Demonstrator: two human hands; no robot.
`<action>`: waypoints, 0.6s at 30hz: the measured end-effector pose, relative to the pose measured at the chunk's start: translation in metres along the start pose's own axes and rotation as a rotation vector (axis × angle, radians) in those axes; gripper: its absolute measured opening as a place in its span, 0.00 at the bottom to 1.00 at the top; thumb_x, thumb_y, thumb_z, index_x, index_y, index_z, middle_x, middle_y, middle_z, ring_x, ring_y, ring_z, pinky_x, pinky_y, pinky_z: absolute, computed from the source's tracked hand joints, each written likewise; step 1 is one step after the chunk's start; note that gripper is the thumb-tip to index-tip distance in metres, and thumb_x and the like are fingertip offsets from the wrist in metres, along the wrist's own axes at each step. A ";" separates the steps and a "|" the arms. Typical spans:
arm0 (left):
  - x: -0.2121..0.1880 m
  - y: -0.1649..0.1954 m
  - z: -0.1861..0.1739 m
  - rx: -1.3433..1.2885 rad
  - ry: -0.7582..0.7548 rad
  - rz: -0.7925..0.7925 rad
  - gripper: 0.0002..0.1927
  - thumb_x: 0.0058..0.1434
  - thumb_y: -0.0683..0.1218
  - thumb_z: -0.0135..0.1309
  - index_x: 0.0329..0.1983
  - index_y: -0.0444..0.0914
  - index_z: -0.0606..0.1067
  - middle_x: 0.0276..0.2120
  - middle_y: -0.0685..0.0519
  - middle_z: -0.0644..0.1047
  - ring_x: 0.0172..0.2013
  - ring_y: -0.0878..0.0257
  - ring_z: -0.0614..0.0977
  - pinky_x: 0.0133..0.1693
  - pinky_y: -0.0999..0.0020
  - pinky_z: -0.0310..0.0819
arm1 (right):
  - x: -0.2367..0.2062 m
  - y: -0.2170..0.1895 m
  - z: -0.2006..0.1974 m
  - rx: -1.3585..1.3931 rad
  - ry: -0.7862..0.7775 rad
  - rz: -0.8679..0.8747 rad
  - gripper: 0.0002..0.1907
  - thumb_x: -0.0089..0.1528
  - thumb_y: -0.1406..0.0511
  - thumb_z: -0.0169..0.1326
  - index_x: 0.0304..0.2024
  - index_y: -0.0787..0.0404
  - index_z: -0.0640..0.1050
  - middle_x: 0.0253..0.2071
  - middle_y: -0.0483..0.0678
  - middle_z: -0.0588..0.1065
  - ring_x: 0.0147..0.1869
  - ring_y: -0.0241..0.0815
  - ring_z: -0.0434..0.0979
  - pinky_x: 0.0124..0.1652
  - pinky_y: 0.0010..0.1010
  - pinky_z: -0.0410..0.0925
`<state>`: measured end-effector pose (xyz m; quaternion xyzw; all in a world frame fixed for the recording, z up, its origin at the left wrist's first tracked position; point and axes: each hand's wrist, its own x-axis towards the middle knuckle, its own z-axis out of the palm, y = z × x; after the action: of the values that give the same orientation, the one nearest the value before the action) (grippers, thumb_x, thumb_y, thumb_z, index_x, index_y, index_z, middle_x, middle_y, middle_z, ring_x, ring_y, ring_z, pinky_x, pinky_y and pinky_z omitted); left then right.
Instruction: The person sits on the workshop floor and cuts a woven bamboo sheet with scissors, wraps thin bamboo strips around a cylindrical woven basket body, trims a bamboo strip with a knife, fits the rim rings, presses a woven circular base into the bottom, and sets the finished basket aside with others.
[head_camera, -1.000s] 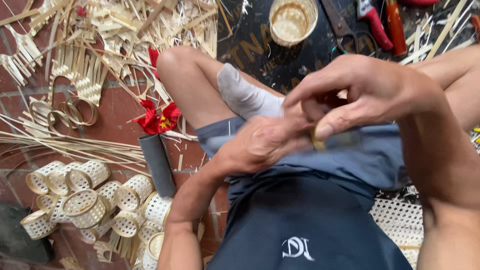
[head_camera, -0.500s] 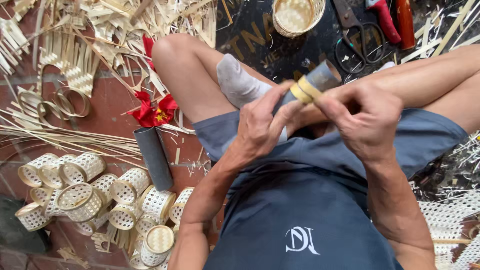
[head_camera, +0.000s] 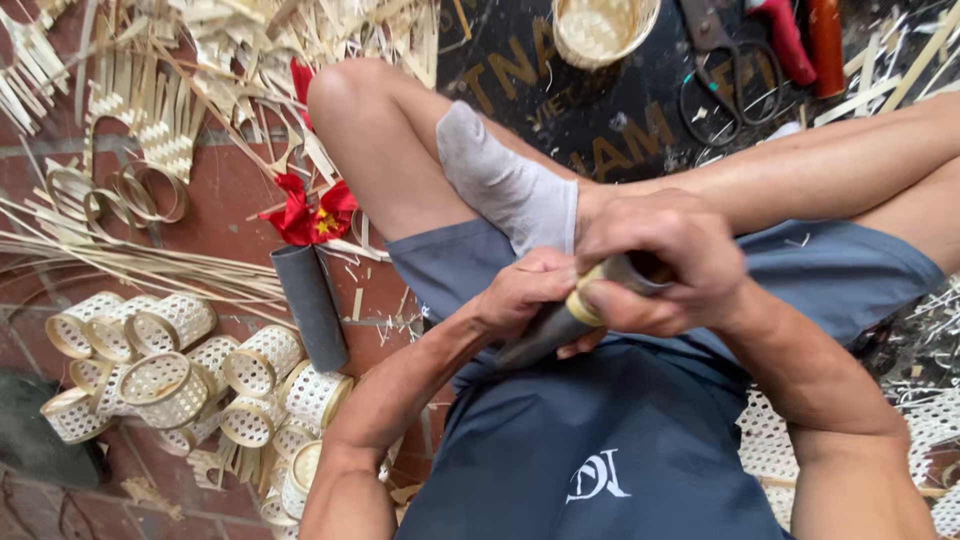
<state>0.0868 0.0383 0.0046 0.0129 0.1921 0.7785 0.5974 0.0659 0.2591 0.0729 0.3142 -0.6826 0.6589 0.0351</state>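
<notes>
1. Gripping a dark tube (head_camera: 545, 335) over the lap, the left hand (head_camera: 525, 295) is wrapped tight round its lower part; the right hand (head_camera: 665, 265) is clamped on the top end, where a pale band (head_camera: 582, 305) sits.
2. Judged: keep the tube steady and press the band on evenly.
3. At 9 o'clock lie one spare tube (head_camera: 310, 305) and about a dozen woven cups (head_camera: 180, 365).
4. At 1 o'clock, farthest: one basket (head_camera: 605, 30), one pair of scissors (head_camera: 720, 70).

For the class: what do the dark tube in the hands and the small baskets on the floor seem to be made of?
Dark tube: probably plastic pipe, matt grey, smooth and even; a pale strip ring wraps it. Small baskets: likely split bamboo or rattan, unfinished, with visible open weave and a straw colour.
</notes>
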 end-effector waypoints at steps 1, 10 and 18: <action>-0.002 0.004 -0.003 0.007 0.031 0.013 0.24 0.73 0.58 0.47 0.49 0.31 0.76 0.34 0.42 0.80 0.30 0.57 0.82 0.31 0.65 0.77 | 0.005 0.009 0.004 0.014 0.022 0.041 0.19 0.64 0.70 0.61 0.54 0.63 0.67 0.38 0.50 0.78 0.38 0.39 0.82 0.38 0.27 0.75; -0.108 0.072 0.008 0.809 0.833 0.654 0.28 0.79 0.61 0.42 0.53 0.29 0.71 0.37 0.45 0.80 0.35 0.62 0.80 0.39 0.68 0.76 | 0.035 0.056 0.073 0.313 0.178 0.239 0.46 0.62 0.51 0.63 0.72 0.67 0.59 0.62 0.55 0.70 0.58 0.39 0.74 0.55 0.27 0.72; -0.141 0.120 0.001 0.801 0.902 0.471 0.30 0.74 0.63 0.46 0.53 0.29 0.71 0.33 0.45 0.77 0.28 0.62 0.78 0.31 0.68 0.73 | 0.064 0.076 0.082 -0.720 0.014 -0.073 0.14 0.63 0.61 0.67 0.37 0.58 0.74 0.29 0.47 0.70 0.32 0.47 0.76 0.32 0.40 0.68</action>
<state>0.0168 -0.1184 0.0731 -0.0519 0.6918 0.6857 0.2203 0.0089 0.1539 0.0249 0.3011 -0.8589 0.3770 0.1716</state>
